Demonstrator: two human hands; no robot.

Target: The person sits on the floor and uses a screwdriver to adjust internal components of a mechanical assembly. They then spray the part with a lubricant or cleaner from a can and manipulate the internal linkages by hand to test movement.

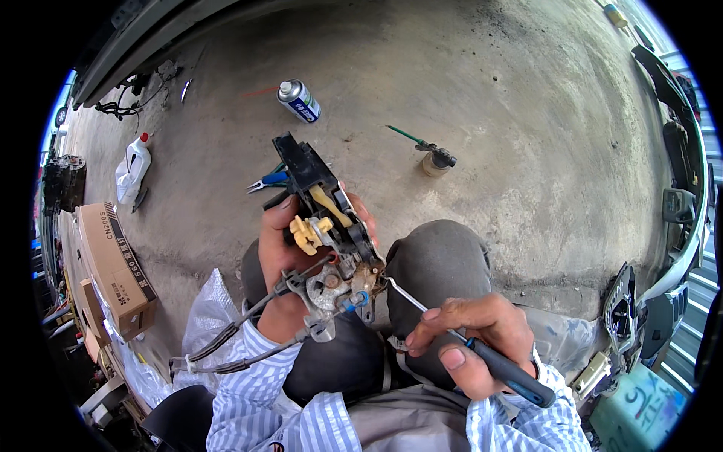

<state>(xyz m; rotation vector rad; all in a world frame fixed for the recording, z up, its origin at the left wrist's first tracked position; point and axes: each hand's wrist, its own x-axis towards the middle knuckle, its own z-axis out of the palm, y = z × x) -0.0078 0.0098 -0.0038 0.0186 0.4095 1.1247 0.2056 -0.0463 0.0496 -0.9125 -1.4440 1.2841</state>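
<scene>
My left hand (276, 239) is wrapped round a car door latch (329, 285), held up over my knees. The latch has a long black plastic body, yellowed plastic levers and a worn metal end with a small blue piece. Two dark cables (239, 330) trail from it to the lower left. In my right hand (486, 324) is a hook pick with a dark handle (508, 374). The pick's thin metal shaft (410, 297) points up and left, its bent tip at the latch's metal end. Whether the tip is caught on a part there, I cannot tell.
On the concrete floor ahead are a spray can (300, 104), blue-handled pliers (273, 179) and a small jar (435, 164) with a green-tipped tool across it. A white jug (134, 169), a cardboard box (109, 264) and plastic wrap (207, 313) lie left. Car parts (621, 309) line the right.
</scene>
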